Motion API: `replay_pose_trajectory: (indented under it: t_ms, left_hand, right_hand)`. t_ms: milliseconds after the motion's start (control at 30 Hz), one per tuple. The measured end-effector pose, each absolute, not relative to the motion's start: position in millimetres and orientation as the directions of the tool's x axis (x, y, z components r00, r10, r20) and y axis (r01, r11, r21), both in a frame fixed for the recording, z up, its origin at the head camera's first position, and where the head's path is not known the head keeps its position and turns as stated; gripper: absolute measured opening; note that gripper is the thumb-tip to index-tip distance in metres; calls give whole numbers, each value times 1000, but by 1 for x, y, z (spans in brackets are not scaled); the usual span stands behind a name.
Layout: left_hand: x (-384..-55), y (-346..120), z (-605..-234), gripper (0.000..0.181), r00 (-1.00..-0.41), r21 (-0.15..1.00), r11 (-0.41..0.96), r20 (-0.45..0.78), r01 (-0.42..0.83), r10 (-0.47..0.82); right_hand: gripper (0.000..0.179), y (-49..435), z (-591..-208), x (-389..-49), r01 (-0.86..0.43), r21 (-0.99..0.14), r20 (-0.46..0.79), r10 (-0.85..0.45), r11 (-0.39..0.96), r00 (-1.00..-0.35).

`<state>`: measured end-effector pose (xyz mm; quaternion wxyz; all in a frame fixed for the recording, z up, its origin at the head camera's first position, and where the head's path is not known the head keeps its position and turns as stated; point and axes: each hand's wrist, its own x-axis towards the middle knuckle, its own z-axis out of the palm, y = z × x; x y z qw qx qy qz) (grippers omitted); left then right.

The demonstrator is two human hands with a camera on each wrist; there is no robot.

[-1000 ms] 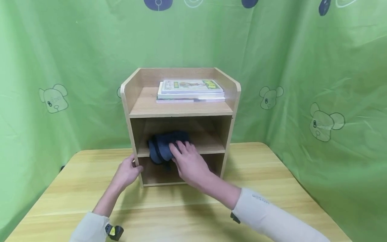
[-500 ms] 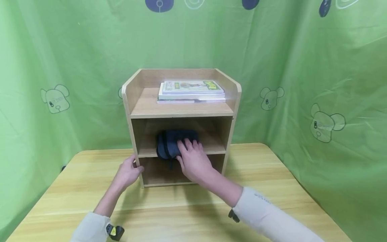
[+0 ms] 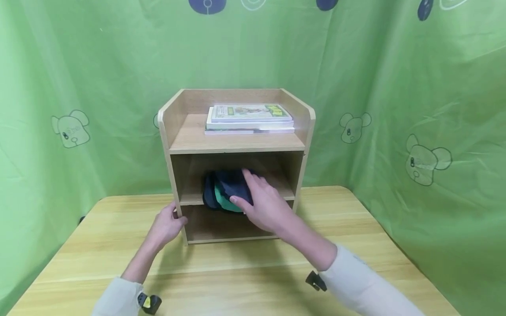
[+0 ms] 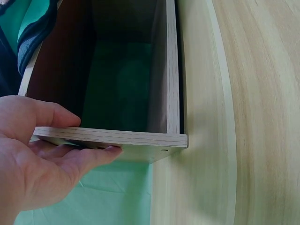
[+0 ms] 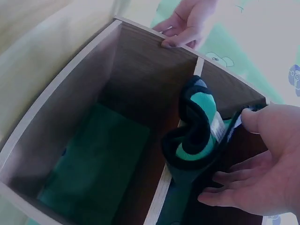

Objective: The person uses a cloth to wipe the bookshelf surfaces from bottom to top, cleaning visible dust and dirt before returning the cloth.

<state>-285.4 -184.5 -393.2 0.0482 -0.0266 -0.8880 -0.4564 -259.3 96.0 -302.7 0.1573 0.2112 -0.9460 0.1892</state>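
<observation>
On the middle tier of a wooden desktop shelf (image 3: 189, 142) lies a folded navy cloth item with a green lining (image 3: 223, 199), its front part hanging over the tier's edge. A white label shows inside it in the right wrist view. My right hand (image 3: 269, 206) is at the cloth's right side, thumb apart from the other fingers. In the right wrist view the thumb touches the cloth's edge, and the extended fingers lie apart from it. My left hand (image 4: 42, 159) grips the shelf's left side panel between thumb and fingers, low down near the bottom compartment.
Several books (image 3: 251, 118) are stacked flat on the shelf's top. The bottom compartment (image 4: 117, 89) lies under the cloth. The shelf stands on a light wooden table (image 3: 221, 276), with green curtains (image 3: 118, 66) behind and at both sides.
The cloth item first moves right and farther onto the tier, then its green lining comes into view. My right hand's fingers have straightened and its thumb has spread. The left hand stays on the panel.
</observation>
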Motion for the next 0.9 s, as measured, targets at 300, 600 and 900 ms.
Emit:
replay_pose_trajectory:
  t_ms: [300,600,900]
  left_hand:
    - [-285,-185,-394,41,-992,814,571,123,104,6]
    - [-286,-184,-393,40,-991,808,579,132,107,-1]
    - [-286,-184,-394,42,-991,806,583,132,106,-2]
  right_hand:
    - [58,94,-313,-260,-538,-192,405,-433,821,-805]
    - [53,90,-318,-264,-591,-94,462,-491,801,-739]
    - [44,88,-321,-267,-586,-34,468,-505,810,-725]
